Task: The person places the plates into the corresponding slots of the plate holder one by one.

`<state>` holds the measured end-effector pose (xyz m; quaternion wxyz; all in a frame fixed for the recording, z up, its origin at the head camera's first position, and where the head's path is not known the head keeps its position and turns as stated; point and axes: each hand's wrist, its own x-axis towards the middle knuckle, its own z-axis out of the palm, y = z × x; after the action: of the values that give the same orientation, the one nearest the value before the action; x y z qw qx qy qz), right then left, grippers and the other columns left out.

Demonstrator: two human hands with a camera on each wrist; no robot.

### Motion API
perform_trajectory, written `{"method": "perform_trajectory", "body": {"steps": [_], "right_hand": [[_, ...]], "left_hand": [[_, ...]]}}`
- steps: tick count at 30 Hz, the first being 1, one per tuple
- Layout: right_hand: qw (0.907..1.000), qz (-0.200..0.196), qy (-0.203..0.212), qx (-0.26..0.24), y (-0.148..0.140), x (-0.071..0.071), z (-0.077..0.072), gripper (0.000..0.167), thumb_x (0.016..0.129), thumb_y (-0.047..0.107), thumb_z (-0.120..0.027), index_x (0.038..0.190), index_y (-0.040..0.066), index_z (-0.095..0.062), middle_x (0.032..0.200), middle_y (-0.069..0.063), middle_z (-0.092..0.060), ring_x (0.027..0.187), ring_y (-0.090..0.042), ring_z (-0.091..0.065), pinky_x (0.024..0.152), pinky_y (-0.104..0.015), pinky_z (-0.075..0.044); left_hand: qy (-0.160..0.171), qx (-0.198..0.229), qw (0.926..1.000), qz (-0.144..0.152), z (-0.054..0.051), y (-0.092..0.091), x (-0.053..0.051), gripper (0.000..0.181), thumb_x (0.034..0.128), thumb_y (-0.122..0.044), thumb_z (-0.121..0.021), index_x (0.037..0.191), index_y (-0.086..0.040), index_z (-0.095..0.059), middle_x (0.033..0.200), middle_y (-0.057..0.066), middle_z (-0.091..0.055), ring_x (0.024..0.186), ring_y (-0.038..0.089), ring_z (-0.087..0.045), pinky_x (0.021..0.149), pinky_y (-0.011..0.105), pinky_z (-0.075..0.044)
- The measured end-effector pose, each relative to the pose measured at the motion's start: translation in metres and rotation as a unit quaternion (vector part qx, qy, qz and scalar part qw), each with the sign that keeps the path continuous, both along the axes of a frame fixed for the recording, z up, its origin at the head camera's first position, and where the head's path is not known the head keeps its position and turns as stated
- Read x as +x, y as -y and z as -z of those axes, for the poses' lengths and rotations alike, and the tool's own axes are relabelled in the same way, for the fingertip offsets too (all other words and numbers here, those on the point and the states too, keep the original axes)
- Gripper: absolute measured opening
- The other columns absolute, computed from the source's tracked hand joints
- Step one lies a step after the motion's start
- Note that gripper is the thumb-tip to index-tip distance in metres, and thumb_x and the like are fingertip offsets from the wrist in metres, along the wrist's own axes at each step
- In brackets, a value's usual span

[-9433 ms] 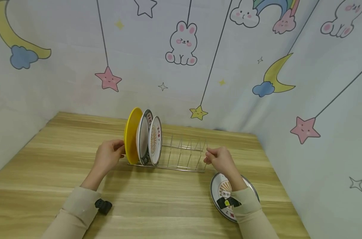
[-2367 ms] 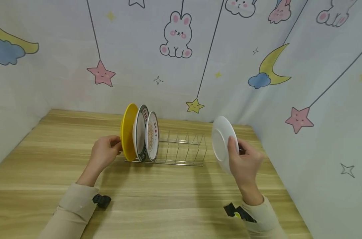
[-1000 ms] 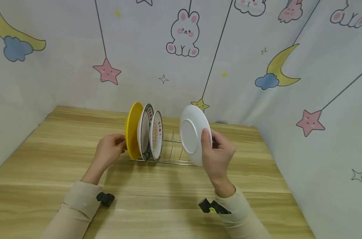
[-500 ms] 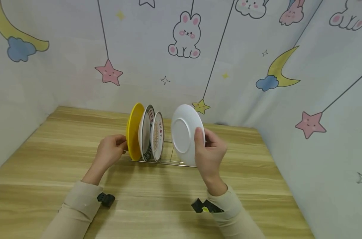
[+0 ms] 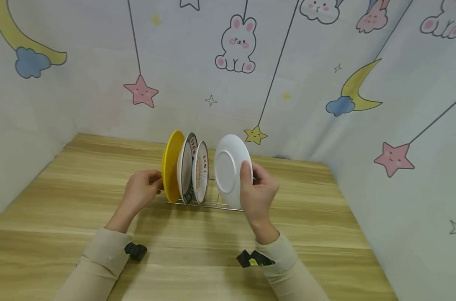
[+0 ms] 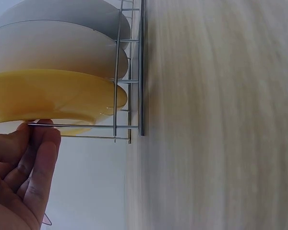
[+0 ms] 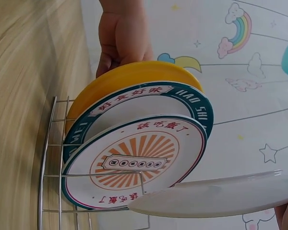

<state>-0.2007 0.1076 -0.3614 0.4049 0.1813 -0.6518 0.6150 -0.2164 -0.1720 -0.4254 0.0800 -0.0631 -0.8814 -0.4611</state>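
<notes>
My left hand (image 5: 143, 187) pinches the end wire of the metal dish rack (image 6: 134, 125), beside the yellow plate (image 5: 171, 167). In the rack, next to that plate, stand a green-rimmed plate (image 7: 98, 115) and a smaller plate with an orange ray pattern (image 7: 172, 143). My right hand (image 5: 260, 192) grips a white plate (image 5: 226, 171) by its right edge, thumb on its plain underside. The white plate is tilted on edge over the rack's right part, apart from the ray-patterned one. Whether its lower edge (image 7: 149, 208) touches the wires I cannot tell.
The rack stands on a wood-grain table (image 5: 198, 251) near the back wall cloth (image 5: 183, 58), printed with stars, moons and rabbits. A black camera (image 5: 135, 251) is strapped at my left cuff, and another black device (image 5: 244, 258) at my right.
The plate that lay at the right of the table was lifted by my right hand and carried left over the rack. Its leftward motion slows lately. My left hand keeps its place.
</notes>
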Motion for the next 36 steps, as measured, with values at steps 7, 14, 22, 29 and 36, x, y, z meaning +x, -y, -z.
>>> {"method": "perform_trajectory", "body": {"steps": [7,14,22,29,36], "right_hand": [[0.9999,0.009,0.01,-0.007,0.008,-0.009,0.01,0.016,0.093,0.008,-0.067,0.092,-0.006,-0.075,0.081,-0.017,-0.073,0.066,-0.025,-0.071,0.053,-0.03,-0.059],[0.9994,0.026,0.024,-0.001,0.016,-0.014,0.02,0.017,0.093,0.009,-0.068,0.094,-0.005,-0.076,0.083,-0.017,-0.073,0.066,-0.026,-0.072,0.053,-0.03,-0.059],[0.9997,0.006,0.018,0.013,0.024,-0.018,0.028,0.016,0.094,0.005,-0.066,0.099,-0.008,-0.074,0.088,-0.021,-0.073,0.071,-0.031,-0.073,0.054,-0.032,-0.059],[0.9984,0.015,0.05,0.021,0.033,-0.012,0.025,0.013,0.091,-0.004,-0.065,0.097,-0.013,-0.072,0.087,-0.024,-0.071,0.069,-0.035,-0.072,0.056,-0.029,-0.059],[0.9974,0.016,0.053,0.047,0.041,0.002,0.01,0.011,0.09,-0.01,-0.063,0.096,-0.018,-0.07,0.085,-0.028,-0.07,0.068,-0.038,-0.071,0.057,-0.027,-0.059]], "left_hand": [[0.002,0.004,1.0,0.007,0.0,0.003,-0.006,0.017,0.0983,-0.003,-0.057,0.107,0.005,-0.07,0.1,0.02,-0.071,0.082,0.029,-0.069,0.069,0.037,-0.06],[0.0,0.007,0.9999,0.011,0.001,0.005,-0.012,0.017,0.0984,-0.003,-0.057,0.107,0.004,-0.07,0.099,0.019,-0.071,0.082,0.029,-0.069,0.069,0.036,-0.06],[0.002,0.002,0.9999,0.014,-0.001,0.008,-0.016,0.017,0.0984,-0.003,-0.057,0.107,0.005,-0.069,0.098,0.019,-0.071,0.082,0.032,-0.069,0.068,0.037,-0.06],[-0.005,-0.008,0.9998,0.016,-0.002,0.009,-0.018,0.016,0.0978,-0.003,-0.058,0.104,0.004,-0.07,0.096,0.018,-0.071,0.079,0.029,-0.069,0.067,0.037,-0.06],[-0.005,-0.012,0.9997,0.018,-0.003,0.01,-0.018,0.016,0.0979,-0.003,-0.058,0.105,0.004,-0.07,0.095,0.017,-0.071,0.078,0.027,-0.069,0.067,0.037,-0.06]]}}
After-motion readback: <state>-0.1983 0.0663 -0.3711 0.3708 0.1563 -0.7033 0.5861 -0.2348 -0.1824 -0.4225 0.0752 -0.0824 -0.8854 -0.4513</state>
